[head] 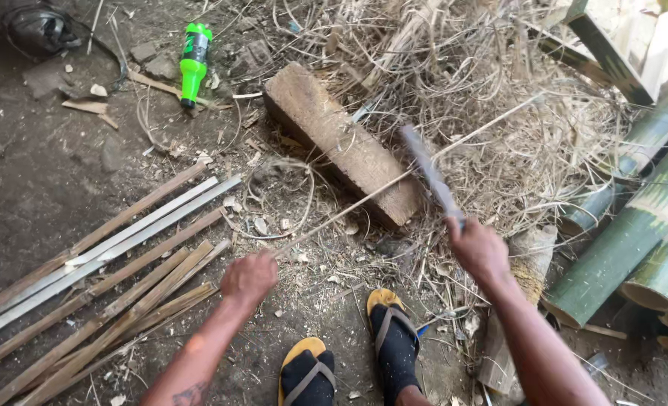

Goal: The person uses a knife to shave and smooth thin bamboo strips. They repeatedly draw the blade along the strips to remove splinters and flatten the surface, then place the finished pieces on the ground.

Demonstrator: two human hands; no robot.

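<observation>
One thin bamboo strip (pixel 394 180), running lower-left to upper-right, gripped in my left hand (pixel 248 277); one blade (pixel 432 180), clenched in my right hand (pixel 478 248).

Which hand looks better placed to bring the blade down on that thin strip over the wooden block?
Probably the right hand: it grips the blade above the wooden block, while the left hand holds the thin strip.

L hand (pixel 248 277) grips thin bamboo strip (pixel 394 180) over wood block (pixel 341 143); R hand (pixel 478 248) holds blade (pixel 432 177).
</observation>
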